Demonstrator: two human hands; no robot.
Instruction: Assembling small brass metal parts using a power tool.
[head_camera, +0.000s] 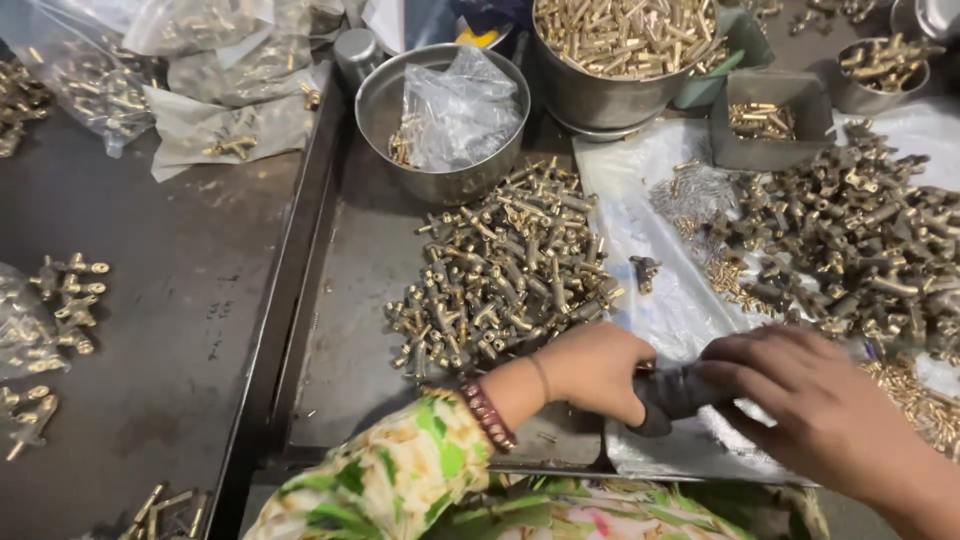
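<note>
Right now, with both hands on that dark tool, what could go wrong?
The left hand sits right against the heap of brass fittings; a sideways nudge could scatter them across the metal tray. The right hand works the dark tool on the clear plastic sheet, which could shift and drag small brass pins away.

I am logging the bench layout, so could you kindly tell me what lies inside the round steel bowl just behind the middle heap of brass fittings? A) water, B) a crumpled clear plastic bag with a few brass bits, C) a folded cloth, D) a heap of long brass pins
B: the steel bowl behind the heap of brass fittings holds a crumpled clear plastic bag with a few brass bits beside it.
</note>
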